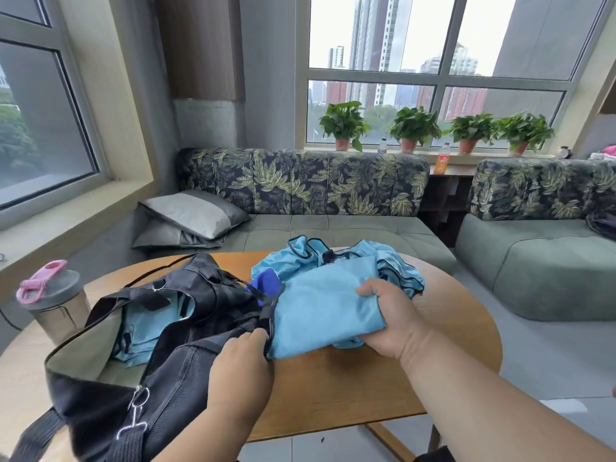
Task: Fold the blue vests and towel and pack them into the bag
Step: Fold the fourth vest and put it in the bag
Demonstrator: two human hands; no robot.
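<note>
While right hand [383,315] grips towel [320,305], bag [173,328] (open) alongside

The black bag [186,355] ran off the lower left edge, its strap cut short. Light blue cloth [146,328] inside it was mostly covered by the bag's flap. The left hand [238,365] hid its own fingertips against the bag's edge. Labels on the windowsill bottles [444,159] at upper right were too small to read.

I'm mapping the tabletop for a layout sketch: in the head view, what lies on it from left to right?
Clear shaker bottle with pink-and-grey lid → open black fabric duffel bag → folded light-blue cloth gripped by right hand.
</note>
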